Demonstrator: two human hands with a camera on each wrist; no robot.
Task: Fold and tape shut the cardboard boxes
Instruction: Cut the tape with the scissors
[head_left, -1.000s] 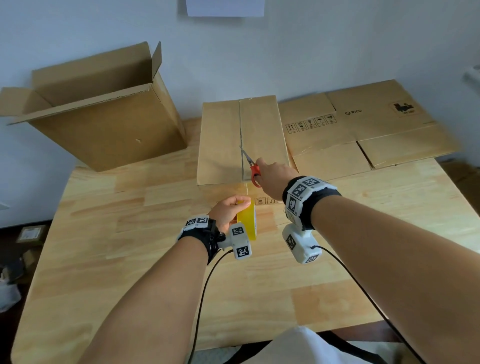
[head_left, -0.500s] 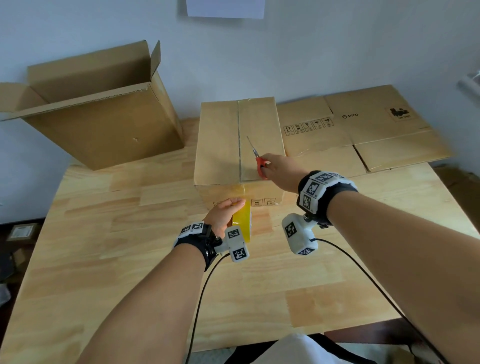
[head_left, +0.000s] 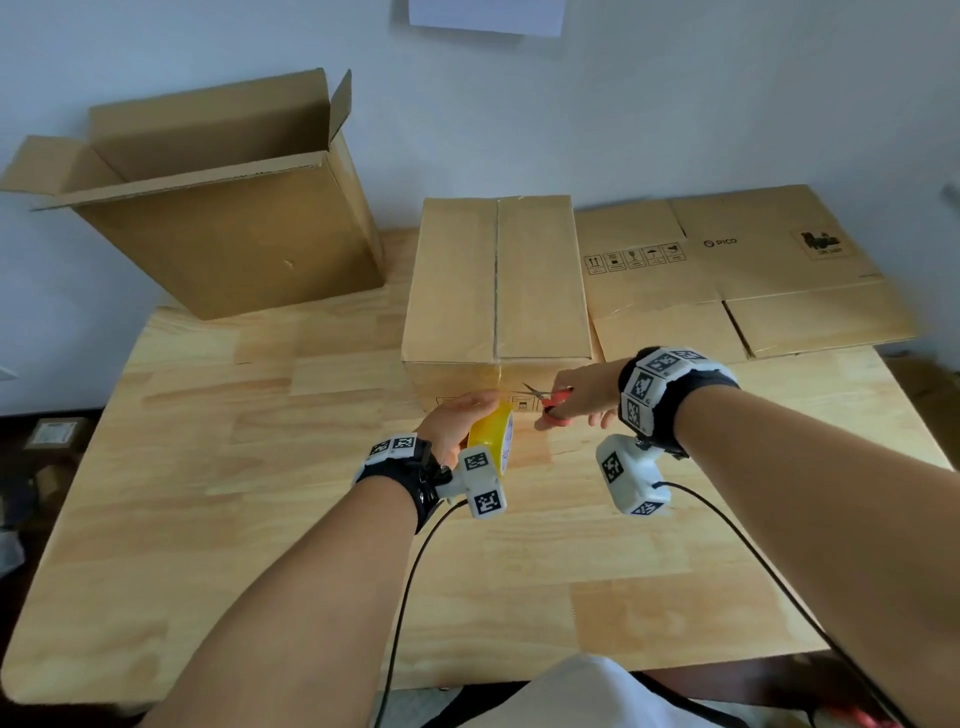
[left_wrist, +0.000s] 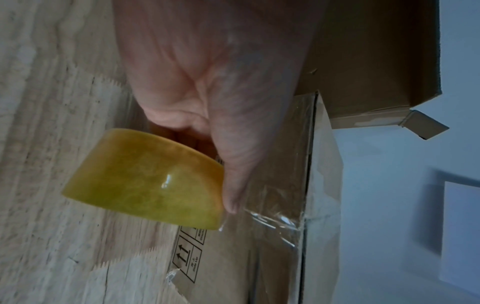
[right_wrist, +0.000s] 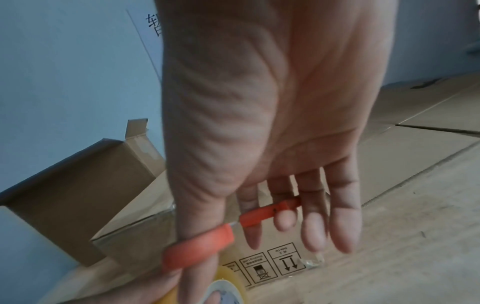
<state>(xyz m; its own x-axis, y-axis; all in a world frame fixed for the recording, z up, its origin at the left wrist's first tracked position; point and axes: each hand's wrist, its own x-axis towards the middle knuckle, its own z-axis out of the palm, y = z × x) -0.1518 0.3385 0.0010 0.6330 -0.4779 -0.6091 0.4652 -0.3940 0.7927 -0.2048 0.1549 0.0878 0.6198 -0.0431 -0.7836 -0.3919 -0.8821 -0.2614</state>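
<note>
left hand (head_left: 453, 422): fingers wrapped round a yellow tape roll (head_left: 492, 435), held on edge just in front of the closed box (head_left: 497, 280).
right hand (head_left: 581, 393): thumb and fingers through the red scissors (head_left: 549, 400), blades slightly parted, pointing left at the clear tape strip (left_wrist: 270, 218).
closed box: mid counter (head_left: 260, 519), tape along its top seam.
open box (head_left: 228, 228): back left.
flattened cardboard (head_left: 753, 280): back right.
</note>
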